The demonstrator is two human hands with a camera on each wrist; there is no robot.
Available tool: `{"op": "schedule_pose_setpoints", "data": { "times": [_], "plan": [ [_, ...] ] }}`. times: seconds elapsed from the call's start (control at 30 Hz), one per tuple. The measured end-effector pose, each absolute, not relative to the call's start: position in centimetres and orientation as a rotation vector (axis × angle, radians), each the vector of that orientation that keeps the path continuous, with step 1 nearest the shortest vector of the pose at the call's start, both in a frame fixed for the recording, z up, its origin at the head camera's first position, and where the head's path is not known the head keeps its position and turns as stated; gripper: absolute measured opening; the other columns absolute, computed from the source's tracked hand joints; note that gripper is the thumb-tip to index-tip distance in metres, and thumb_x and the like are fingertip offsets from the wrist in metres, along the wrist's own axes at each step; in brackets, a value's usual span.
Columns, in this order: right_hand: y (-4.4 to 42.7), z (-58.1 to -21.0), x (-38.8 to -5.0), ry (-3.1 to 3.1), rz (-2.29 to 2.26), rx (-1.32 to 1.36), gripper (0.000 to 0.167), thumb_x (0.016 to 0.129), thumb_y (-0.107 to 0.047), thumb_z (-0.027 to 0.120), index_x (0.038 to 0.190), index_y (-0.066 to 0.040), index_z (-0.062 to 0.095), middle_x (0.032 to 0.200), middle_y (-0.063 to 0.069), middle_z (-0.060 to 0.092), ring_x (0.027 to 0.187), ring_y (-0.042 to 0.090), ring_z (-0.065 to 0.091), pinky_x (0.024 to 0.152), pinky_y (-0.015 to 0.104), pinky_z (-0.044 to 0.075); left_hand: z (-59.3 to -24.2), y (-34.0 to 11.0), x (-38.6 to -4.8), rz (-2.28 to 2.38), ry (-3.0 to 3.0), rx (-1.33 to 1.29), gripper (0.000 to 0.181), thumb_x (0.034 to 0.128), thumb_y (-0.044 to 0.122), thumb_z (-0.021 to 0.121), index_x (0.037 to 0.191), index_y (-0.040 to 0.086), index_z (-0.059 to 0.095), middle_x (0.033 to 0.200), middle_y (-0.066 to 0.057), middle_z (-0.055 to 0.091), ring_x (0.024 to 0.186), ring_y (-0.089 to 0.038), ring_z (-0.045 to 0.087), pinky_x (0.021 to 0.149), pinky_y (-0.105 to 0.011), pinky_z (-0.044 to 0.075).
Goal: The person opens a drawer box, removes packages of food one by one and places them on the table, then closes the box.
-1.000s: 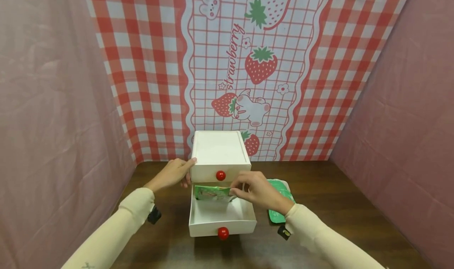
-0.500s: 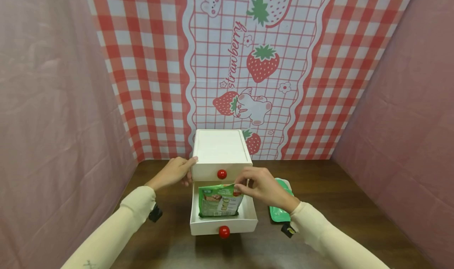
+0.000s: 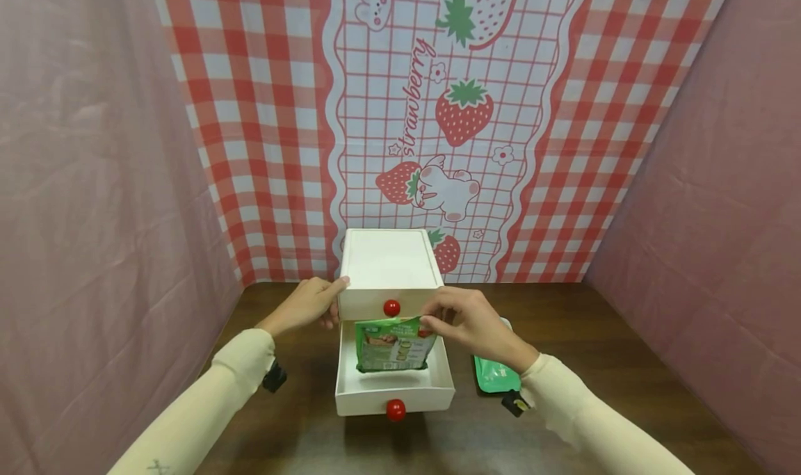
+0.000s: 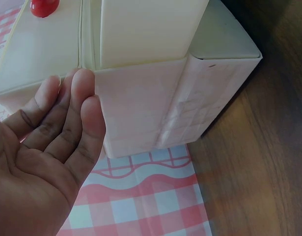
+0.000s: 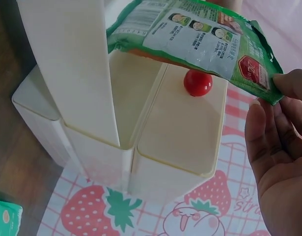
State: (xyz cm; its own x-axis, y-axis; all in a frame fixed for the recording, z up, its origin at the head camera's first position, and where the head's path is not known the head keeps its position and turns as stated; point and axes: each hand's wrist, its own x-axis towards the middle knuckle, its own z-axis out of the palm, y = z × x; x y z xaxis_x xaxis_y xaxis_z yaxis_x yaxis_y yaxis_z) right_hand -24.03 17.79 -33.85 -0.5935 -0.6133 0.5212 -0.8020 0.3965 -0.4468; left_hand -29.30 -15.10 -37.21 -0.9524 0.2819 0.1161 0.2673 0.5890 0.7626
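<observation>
A white drawer box (image 3: 393, 259) stands on the table, its lower drawer (image 3: 394, 400) pulled out. My right hand (image 3: 478, 325) pinches the top right corner of a green packet (image 3: 395, 348), which hangs above the open drawer. The right wrist view shows thumb and fingertips on the corner of the packet (image 5: 200, 42). My left hand (image 3: 303, 307) rests against the left side of the box, thumb on its top edge. In the left wrist view the left hand (image 4: 52, 142) has its fingers fairly straight, touching the box side (image 4: 136, 103).
Another green packet (image 3: 494, 375) lies on the brown table (image 3: 582, 377) to the right of the box, partly behind my right forearm. A red and white strawberry cloth (image 3: 438, 148) hangs behind, with pink cloth on both sides.
The green packet has come up from inside the lower drawer and swung to show its printed face. My right hand has moved up and slightly right with it; the left has stayed.
</observation>
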Motion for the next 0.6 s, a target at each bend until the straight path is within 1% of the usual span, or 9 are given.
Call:
{"op": "schedule_pose_setpoints", "data": {
  "times": [0.17,0.37,0.47,0.6],
  "plan": [
    [18.2,-33.6,-23.9,-2.406,1.006,1.227,0.010,0.094,-0.016,0.078,0.101,-0.021,0.074,0.090,-0.013,0.067,0.076,0.008,0.062,0.065,0.027,0.056,-37.2,-15.1,-29.3,1.331,2.777,0.471,0.074,0.1064,0.059,0.042,0.065,0.004,0.069,0.064,-0.005,0.069,0.066,-0.039,0.071,0.055,-0.033,0.054],
    [18.8,-33.3,-23.9,-2.376,0.965,1.235,0.010,0.094,-0.015,0.078,0.100,-0.021,0.074,0.088,-0.014,0.067,0.073,0.006,0.060,0.063,0.026,0.054,-37.2,-15.1,-29.4,1.316,2.782,0.463,0.074,0.1060,0.060,0.042,0.065,0.005,0.069,0.064,-0.005,0.069,0.063,-0.033,0.070,0.055,-0.033,0.053],
    [19.1,-33.0,-23.8,-2.369,0.956,1.228,0.008,0.095,-0.016,0.077,0.100,-0.021,0.074,0.088,-0.015,0.067,0.073,0.005,0.061,0.064,0.027,0.055,-37.2,-15.1,-29.4,1.313,2.784,0.457,0.074,0.1053,0.061,0.042,0.066,0.005,0.069,0.063,-0.005,0.069,0.064,-0.035,0.070,0.054,-0.032,0.052],
    [19.7,-32.7,-23.8,-2.374,0.992,1.200,0.007,0.096,-0.019,0.076,0.100,-0.025,0.073,0.088,-0.016,0.068,0.072,0.007,0.062,0.063,0.028,0.056,-37.1,-15.1,-29.4,1.308,2.784,0.454,0.075,0.1052,0.062,0.041,0.065,0.005,0.069,0.062,-0.005,0.068,0.066,-0.038,0.071,0.054,-0.032,0.051]
  ]
}}
